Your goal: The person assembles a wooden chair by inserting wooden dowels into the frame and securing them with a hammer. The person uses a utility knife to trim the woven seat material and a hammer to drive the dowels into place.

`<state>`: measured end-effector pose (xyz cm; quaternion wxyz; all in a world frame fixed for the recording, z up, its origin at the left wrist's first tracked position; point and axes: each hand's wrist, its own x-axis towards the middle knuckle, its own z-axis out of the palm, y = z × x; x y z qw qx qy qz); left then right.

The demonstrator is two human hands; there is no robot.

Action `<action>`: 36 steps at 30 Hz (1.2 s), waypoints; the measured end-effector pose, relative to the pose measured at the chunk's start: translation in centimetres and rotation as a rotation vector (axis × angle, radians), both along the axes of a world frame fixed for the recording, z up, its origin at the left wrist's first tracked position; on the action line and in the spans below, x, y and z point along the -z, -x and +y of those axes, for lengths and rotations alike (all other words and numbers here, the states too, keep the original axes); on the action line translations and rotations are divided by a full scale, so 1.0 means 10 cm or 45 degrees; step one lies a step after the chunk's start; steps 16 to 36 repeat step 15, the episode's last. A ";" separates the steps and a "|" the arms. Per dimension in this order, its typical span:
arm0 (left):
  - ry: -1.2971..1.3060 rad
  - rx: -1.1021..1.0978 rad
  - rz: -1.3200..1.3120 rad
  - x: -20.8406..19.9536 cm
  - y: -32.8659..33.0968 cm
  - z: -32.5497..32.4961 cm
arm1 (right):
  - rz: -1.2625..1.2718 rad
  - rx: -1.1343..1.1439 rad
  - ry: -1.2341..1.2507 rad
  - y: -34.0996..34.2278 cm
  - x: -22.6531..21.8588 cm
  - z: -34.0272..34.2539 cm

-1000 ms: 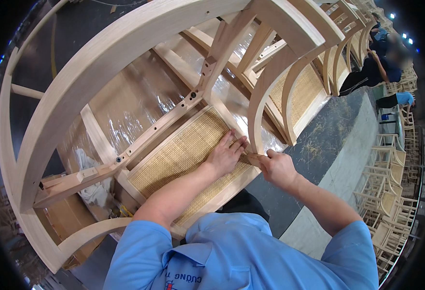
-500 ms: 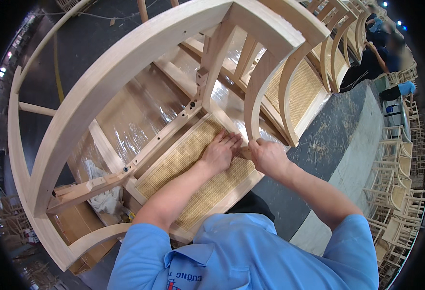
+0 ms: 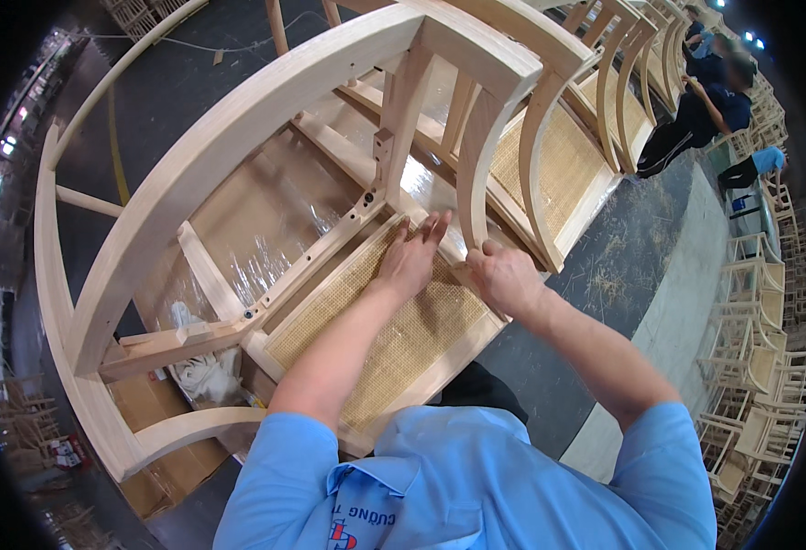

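Observation:
A pale wooden chair frame with a woven cane seat panel lies in front of me. My left hand is open at the far end of the cane, fingers spread and pointing away, next to the seat's side rail. It holds nothing that I can see. My right hand is closed, fingers curled together at that rail, just below the lower end of a curved wooden piece. Whatever is in its fingers is hidden.
More cane-seated chairs stand in a row to the far right, with co-workers beyond. Plastic-wrapped cardboard lies under the frame. A white cloth is at the left. Several stacked chairs line the right side.
My left hand has moved away from my right hand, up and left along the rail, with its fingers more spread. My right hand stays closed at the rail, slightly farther up.

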<state>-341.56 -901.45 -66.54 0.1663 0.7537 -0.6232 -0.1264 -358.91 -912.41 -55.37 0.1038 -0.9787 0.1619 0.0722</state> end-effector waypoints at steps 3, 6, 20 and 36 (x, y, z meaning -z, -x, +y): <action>-0.060 0.056 0.019 -0.06 0.00 0.04 | -0.012 -0.021 -0.016 -0.05 0.02 0.02; -0.141 0.119 0.001 -0.11 0.07 0.10 | -0.094 0.021 0.077 -0.07 0.14 0.08; -0.121 0.112 0.139 0.00 0.44 -0.03 | -0.188 0.077 0.078 -0.08 0.21 0.08; -0.121 0.112 0.139 0.00 0.44 -0.03 | -0.188 0.077 0.078 -0.08 0.21 0.08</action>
